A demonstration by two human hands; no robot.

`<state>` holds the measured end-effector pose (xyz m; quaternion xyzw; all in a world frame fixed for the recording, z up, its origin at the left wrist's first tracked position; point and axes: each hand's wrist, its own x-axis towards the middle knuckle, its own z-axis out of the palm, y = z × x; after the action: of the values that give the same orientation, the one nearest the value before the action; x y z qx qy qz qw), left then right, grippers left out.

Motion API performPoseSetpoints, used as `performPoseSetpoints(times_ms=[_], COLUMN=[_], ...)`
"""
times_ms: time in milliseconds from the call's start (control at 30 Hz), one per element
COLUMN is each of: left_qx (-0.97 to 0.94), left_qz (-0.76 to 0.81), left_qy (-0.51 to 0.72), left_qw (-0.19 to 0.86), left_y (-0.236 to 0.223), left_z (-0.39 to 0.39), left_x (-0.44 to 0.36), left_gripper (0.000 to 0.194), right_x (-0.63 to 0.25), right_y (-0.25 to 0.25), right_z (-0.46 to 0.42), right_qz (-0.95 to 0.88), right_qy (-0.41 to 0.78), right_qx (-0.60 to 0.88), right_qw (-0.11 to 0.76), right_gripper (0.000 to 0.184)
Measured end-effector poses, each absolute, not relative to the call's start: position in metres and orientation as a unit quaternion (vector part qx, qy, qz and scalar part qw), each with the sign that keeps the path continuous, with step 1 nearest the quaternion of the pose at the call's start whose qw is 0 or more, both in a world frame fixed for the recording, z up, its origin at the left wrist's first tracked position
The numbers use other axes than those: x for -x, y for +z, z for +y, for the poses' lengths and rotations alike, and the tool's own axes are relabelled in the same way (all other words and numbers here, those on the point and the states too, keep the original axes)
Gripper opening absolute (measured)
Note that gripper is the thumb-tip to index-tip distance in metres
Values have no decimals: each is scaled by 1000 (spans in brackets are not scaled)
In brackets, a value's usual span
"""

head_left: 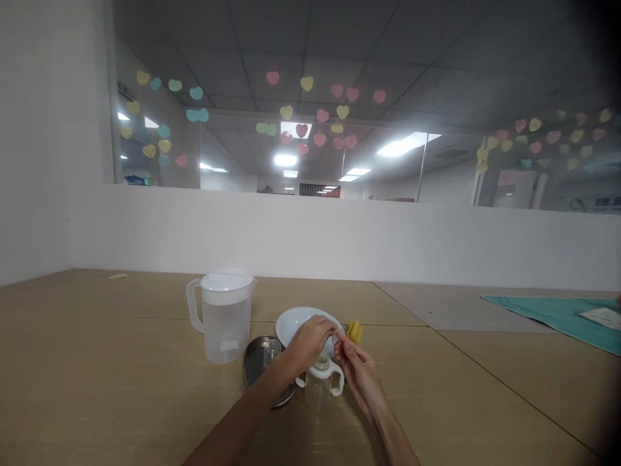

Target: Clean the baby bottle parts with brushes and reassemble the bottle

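My left hand [308, 342] and my right hand [358, 370] meet above a clear baby bottle [318, 391] with a white collar and two white side handles. Fingertips of both hands are closed around a small clear piece [335, 338], whose exact kind I cannot make out. The bottle stands upright with its mouth uncovered. Behind the hands lies a white plate [291, 317], partly hidden by my left hand. A metal tray [253, 369] sits left of the bottle, with a clear cup-like part [272, 351] in it; my left forearm crosses over its edge.
A translucent lidded pitcher [227, 323] stands to the left. Something yellow [355, 332] lies beside the plate, behind my right hand. A teal cloth [548, 314] is spread at the far right. A pale flat scrap [118, 276] lies near the wall, below the window.
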<state>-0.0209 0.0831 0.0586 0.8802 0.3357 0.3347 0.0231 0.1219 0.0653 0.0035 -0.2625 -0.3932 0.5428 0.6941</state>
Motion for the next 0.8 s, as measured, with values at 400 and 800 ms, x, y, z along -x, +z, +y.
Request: performPoseSetpoints(times_ms=[400, 800], left_qx=[-872, -849], left_qz=[331, 318], left_qy=[357, 416], left_qw=[47, 74], left_y=[65, 72], left_z=[79, 76], left_x=[19, 25], left_gripper=[23, 27], right_x=[-125, -116], right_y=[12, 33], right_z=[63, 53], right_qz=[-445, -658], right_qy=[302, -150], right_qx=[373, 355], right_qw=[756, 647], right_gripper=[30, 17])
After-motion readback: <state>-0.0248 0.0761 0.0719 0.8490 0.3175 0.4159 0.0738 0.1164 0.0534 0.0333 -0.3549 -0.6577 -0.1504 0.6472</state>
